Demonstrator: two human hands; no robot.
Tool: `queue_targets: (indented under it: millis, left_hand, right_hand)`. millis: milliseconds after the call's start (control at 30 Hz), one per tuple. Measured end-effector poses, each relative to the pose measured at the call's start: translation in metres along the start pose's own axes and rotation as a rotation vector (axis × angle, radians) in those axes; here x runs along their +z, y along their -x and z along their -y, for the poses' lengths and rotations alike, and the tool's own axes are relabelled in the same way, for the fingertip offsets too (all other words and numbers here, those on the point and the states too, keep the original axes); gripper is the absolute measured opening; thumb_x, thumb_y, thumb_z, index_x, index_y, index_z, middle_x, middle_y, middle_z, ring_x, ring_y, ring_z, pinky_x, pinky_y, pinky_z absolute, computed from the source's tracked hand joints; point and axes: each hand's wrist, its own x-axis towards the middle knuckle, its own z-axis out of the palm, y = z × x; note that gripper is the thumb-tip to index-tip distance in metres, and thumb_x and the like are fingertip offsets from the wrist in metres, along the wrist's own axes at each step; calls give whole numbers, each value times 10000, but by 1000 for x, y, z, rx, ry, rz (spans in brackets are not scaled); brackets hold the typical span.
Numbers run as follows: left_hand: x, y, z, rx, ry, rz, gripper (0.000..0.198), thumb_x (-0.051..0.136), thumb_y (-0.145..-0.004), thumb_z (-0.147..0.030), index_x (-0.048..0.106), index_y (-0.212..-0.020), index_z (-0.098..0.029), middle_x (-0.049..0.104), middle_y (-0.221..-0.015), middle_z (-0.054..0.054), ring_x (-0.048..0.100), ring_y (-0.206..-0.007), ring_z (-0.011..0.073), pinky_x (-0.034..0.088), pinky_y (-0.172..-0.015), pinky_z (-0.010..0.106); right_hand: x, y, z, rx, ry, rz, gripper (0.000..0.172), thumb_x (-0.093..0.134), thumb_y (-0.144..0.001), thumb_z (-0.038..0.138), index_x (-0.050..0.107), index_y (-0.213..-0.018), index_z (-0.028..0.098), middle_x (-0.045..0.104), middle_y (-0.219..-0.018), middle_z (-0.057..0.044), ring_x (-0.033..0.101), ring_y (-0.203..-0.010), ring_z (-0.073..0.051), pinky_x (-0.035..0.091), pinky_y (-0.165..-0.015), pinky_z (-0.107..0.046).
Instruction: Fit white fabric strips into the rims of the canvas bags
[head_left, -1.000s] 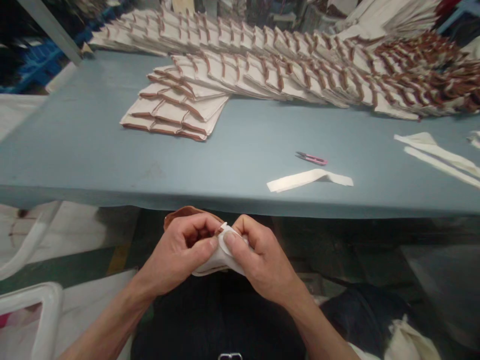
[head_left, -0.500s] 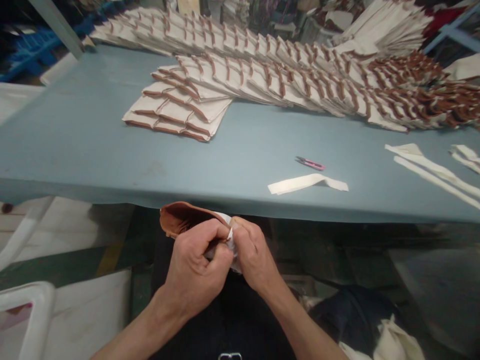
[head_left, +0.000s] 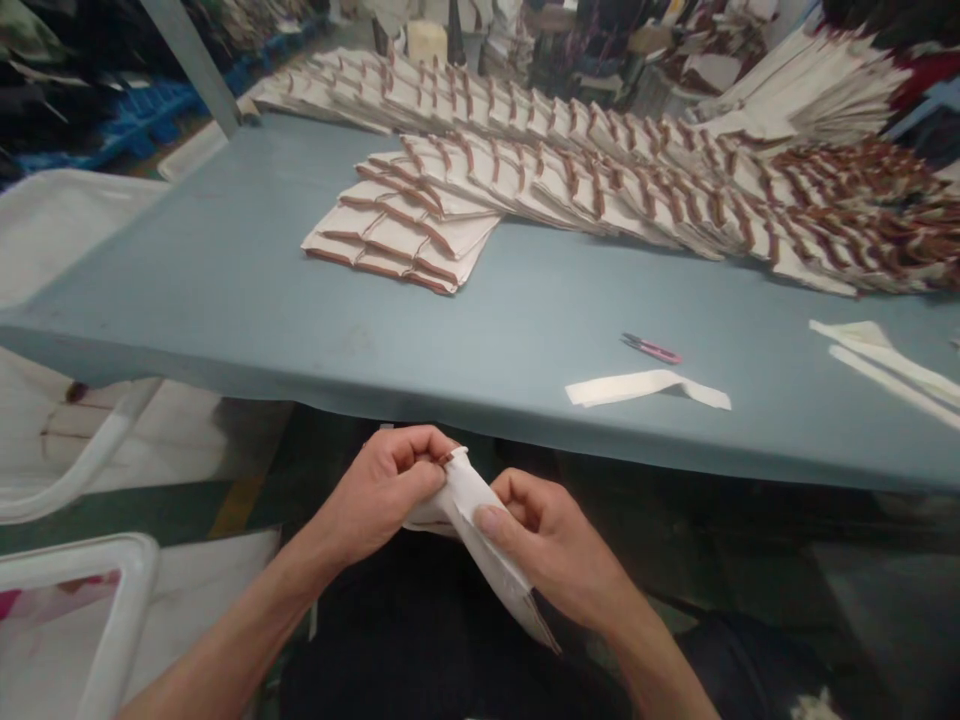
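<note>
Just in front of the table's near edge, over my lap, I hold a white fabric piece (head_left: 466, 505) with a bit of brown at its top edge. My left hand (head_left: 396, 490) pinches its upper corner between thumb and bent fingers. Lower down, my right hand (head_left: 551, 535) grips the right side, thumb on top of the cloth. The piece hangs in a slant toward the lower right, its far end loose. On the table beyond lie thread snips (head_left: 651, 348) with a pink handle and a cream fabric strip (head_left: 649, 385).
Overlapping rows of white folded pieces with brown edges (head_left: 600, 190) cover the back of the blue-green table (head_left: 247, 290). A smaller stack (head_left: 390, 240) lies at their left end. More cream strips (head_left: 885, 360) are at the right. White bins (head_left: 135, 600) stand to my left.
The brown opening of the piece has turned out of sight and its white side now shows. My hands have moved apart, the right one lower and to the right. The view has shifted left.
</note>
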Motion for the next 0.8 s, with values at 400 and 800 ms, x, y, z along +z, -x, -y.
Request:
queue_targets:
  millis: [400,800]
  left_hand:
    - [-7,2,-22,121,-162,15,223,537,-739,-237,747,-736,-160,712,-840,30,594,-733,157,440,-643,229]
    - [-1,22,-56,229,-286,111,230,547,-814,-181,767,-750,-199,723,-748,6,628,-662,152,474,-578,207]
  right_hand:
    - [-15,77,-11,92,572,100,193,619,-942,328,642,-782,223,680,-701,9,651,-681,-162,424,-621,-231]
    - [-33,-9,55,-739,385,-63,393,715,-879,245,615,-1257,211,730,-1246,-96,685,-1156,-239,483,-1087,-416]
